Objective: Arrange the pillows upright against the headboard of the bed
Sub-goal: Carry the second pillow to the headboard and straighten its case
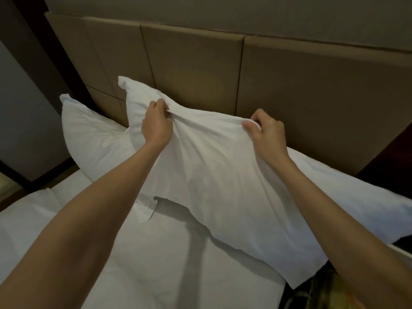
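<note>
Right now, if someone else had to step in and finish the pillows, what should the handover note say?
Left hand: pinching the top edge of the held pillow.
Right hand: pinching the same edge further right.
Held pillow: lifted in front of the headboard, lower end hanging over the bed sheet; not yet leaning on the headboard.
Second pillow: at the left, leaning against the headboard, seems placed.
Third pillow: lying flat at the right, partly behind the held one.
Left to do: set the held pillow upright, then stand the right one.

Both forearms are bare, no sleeves, hands ungloved.
</note>
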Available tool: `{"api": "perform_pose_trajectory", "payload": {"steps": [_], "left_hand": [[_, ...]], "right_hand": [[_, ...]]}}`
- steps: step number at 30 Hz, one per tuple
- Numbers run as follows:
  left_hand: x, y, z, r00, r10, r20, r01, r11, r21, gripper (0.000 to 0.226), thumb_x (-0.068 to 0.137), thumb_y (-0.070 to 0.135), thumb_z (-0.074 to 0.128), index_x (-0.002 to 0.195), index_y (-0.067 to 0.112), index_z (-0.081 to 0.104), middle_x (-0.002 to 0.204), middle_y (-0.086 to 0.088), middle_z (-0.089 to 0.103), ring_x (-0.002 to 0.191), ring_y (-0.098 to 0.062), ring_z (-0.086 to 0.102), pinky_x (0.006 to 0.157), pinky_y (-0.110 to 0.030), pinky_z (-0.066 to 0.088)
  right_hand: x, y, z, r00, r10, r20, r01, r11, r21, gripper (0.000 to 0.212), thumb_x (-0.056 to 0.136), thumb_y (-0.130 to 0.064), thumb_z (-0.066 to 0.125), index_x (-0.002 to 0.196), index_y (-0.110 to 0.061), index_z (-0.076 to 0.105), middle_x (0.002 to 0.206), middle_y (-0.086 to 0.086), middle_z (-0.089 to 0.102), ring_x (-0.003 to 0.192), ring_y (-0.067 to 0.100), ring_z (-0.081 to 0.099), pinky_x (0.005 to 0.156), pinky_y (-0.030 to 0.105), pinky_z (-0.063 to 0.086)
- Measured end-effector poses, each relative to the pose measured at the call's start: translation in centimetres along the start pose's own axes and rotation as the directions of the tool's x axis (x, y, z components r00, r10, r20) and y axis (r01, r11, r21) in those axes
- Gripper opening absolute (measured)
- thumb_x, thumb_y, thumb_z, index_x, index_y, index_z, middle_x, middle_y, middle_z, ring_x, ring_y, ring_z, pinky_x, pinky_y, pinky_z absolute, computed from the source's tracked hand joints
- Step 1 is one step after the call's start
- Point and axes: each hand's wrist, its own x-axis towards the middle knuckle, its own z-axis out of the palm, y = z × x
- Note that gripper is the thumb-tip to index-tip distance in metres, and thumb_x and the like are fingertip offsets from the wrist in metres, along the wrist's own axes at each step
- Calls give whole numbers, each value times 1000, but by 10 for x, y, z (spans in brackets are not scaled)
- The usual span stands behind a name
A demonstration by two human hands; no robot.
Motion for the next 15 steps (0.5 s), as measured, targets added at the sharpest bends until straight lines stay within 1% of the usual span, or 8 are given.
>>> {"api": "perform_pose_trajectory", "payload": {"steps": [1,3,5,7,9,10,12,15], "left_hand": [[-3,-5,7,998,-47,36,49,998,-31,17,90,6,41,97,8,56,108,-12,59,86,-26,53,71,-36,40],[-16,-20,24,972,-83,221,100,993,-65,28,92,9,42,113,8,61,123,-15,58,108,-34,56,89,-39,44],[-37,-37,40,875,-83,477,117,992,-43,39,96,12,42,133,9,51,139,-17,51,128,-35,46,106,-38,35],[-61,-54,51,753,-118,647,120,992,41,46,98,17,40,144,12,37,149,-16,41,136,-34,38,114,-42,29],[-77,-68,58,683,-152,714,96,988,119,49,99,20,38,147,14,31,152,-14,36,137,-34,35,115,-45,28],[-83,-73,59,667,-156,729,72,987,145,49,99,20,38,147,15,30,153,-14,35,138,-34,35,115,-45,28],[-87,-79,58,662,-149,735,36,985,167,50,99,20,37,148,16,29,152,-14,35,137,-34,36,114,-45,28],[-87,-77,57,700,-141,700,45,987,154,49,99,22,37,147,16,30,152,-13,36,137,-34,36,114,-45,29]], "right_hand": [[2,7,3,1000,16,2,-15,999,-50,22,92,-33,52,82,-14,51,69,4,58,61,21,52,53,34,38],[-3,28,15,992,52,119,-25,976,-216,16,94,-27,48,88,-13,49,77,11,62,68,30,56,57,39,42],[-22,55,32,940,109,323,29,919,-392,6,94,-18,46,96,-13,49,95,14,64,82,35,60,66,42,46],[-50,78,46,853,195,483,95,854,-512,22,95,-21,46,116,-15,47,117,13,59,103,35,57,81,43,44],[-75,96,53,793,329,513,34,816,-576,47,95,-40,44,135,-16,36,132,12,51,117,34,51,93,47,40],[-82,101,55,780,383,494,-18,804,-594,55,94,-47,43,137,-15,34,134,12,50,118,33,50,94,48,39],[-87,105,54,787,383,483,-40,813,-580,48,95,-48,41,127,-12,42,118,12,58,105,31,57,85,45,45],[-70,92,45,899,171,402,50,873,-484,20,98,-29,41,105,-12,50,79,7,56,74,30,59,60,38,46]]}}
